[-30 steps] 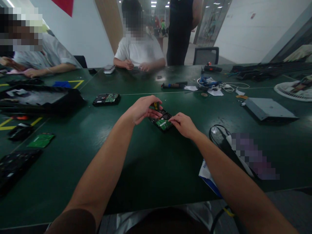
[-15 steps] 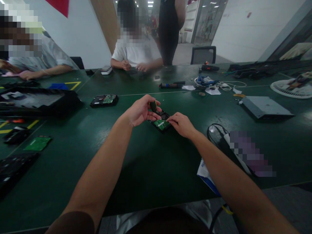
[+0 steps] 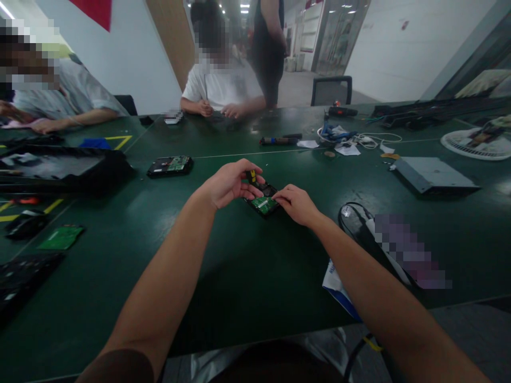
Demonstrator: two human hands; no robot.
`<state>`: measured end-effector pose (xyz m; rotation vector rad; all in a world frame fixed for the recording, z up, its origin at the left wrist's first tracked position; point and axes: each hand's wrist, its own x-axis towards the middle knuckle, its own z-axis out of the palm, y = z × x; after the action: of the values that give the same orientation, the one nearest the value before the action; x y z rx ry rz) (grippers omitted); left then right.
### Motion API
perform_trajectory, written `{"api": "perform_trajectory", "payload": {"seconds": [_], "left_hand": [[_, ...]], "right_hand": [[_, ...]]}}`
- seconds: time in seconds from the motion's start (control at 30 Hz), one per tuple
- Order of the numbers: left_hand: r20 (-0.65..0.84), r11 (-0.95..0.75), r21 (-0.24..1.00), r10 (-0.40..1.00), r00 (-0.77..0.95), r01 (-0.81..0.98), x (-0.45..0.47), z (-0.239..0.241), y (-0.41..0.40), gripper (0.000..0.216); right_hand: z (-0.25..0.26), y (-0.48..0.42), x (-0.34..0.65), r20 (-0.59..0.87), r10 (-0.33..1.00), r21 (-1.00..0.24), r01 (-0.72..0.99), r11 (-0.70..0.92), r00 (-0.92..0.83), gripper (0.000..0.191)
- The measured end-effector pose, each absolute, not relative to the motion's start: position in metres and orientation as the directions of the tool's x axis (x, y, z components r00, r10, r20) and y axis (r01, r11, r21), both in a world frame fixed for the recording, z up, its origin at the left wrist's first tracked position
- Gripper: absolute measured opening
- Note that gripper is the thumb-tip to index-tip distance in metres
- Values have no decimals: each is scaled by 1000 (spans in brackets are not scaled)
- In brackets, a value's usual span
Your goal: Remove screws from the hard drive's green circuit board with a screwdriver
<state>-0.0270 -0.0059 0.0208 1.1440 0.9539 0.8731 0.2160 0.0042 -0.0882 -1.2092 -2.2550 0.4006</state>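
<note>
A black hard drive with a green circuit board on top lies on the green table in front of me. My left hand is closed around a small screwdriver with a black and yellow handle, held upright over the drive's far end. My right hand rests on the drive's right edge, its fingers pinched against it and steadying it.
A second hard drive lies to the left, a loose green board further left, a black tray beyond. A grey flat box, cables and a black bag are on the right. Other people sit across the table.
My left hand has turned the screwdriver slightly over the drive; the hands and drive stay in place. The standing person behind has shifted left.
</note>
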Motion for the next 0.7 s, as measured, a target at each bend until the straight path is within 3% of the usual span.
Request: {"api": "perform_trajectory", "payload": {"seconds": [0.2,0.7], "left_hand": [[-176,255,950,915,364,-183,-25,15,-2,26],[-192,240,961,935,298,-133,-25,18,-3,27]], "right_hand": [[-88,4,216,325,832,-495,669,555,-450,23],[-89,4,216,328,833,-500,666,554,-446,23]]}}
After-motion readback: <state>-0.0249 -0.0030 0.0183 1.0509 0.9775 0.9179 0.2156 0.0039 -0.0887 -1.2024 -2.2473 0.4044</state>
